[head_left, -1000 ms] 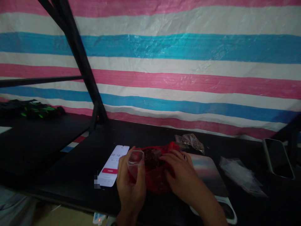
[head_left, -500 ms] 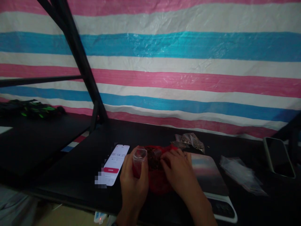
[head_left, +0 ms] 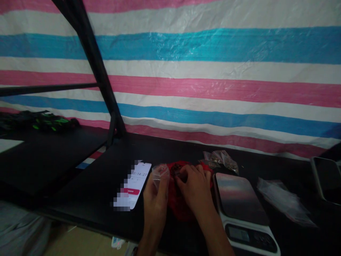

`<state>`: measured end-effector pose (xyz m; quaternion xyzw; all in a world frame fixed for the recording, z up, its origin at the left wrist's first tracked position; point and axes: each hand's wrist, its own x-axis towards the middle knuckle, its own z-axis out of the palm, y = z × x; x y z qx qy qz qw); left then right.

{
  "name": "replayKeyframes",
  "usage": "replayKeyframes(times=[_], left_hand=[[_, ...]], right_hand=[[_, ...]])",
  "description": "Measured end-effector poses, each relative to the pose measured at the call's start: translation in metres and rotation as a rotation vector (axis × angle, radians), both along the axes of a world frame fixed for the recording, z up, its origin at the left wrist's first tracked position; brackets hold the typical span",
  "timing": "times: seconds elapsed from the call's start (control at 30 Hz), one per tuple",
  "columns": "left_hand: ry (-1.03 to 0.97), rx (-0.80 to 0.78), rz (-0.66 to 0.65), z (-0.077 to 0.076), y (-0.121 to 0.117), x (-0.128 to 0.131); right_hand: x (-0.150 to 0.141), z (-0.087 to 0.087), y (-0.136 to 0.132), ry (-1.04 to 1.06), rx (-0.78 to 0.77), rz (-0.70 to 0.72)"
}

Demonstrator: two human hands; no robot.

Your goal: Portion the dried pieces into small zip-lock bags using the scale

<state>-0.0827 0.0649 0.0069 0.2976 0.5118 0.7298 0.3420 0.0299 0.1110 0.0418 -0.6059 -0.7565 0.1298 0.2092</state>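
My left hand (head_left: 155, 193) is closed around a small clear plastic bag (head_left: 161, 172), whose mouth points up. Just right of it lies a red plastic bag (head_left: 181, 208), opened out, with dark brown loose bits (head_left: 178, 167) inside. My right hand (head_left: 195, 188) reaches into the red bag, its thumb and fingertips pinched together at the bits. What sits between those fingertips is too dark and small to name. A kitchen scale (head_left: 241, 199) stands right of my right hand, its metal plate bare.
Filled clear bags (head_left: 222, 160) lie behind the scale. Flat clear bags (head_left: 285, 202) are to its right, then a dark phone (head_left: 326, 179). A lit phone with a timer (head_left: 133, 190) lies left of my hands. A black metal post (head_left: 102, 78) rises at the left, before a striped tarp (head_left: 213, 90).
My right hand has moved left and deeper over the dark bits, its fingers now pinched. More of the scale shows. My left hand still holds the clear bag; the whole view has shifted slightly.
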Motion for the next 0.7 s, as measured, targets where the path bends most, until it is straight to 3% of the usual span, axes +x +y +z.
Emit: replayKeyframes(times=[0.17,0.43,0.57,0.7], left_hand=[[-0.4,0.041,0.032,0.002,0.005,-0.008],[-0.453,0.09,0.037,0.011,-0.001,-0.024],[-0.502,0.114,0.072,0.012,-0.001,-0.023],[-0.571,0.094,0.001,0.013,0.002,-0.019]], right_hand=[[-0.005,-0.002,0.0,0.106,-0.098,0.058],[0.018,0.001,0.008,0.403,-0.286,0.1],[0.019,0.004,0.007,0.202,-0.152,-0.004],[0.006,0.003,0.002,-0.013,-0.034,-0.065]])
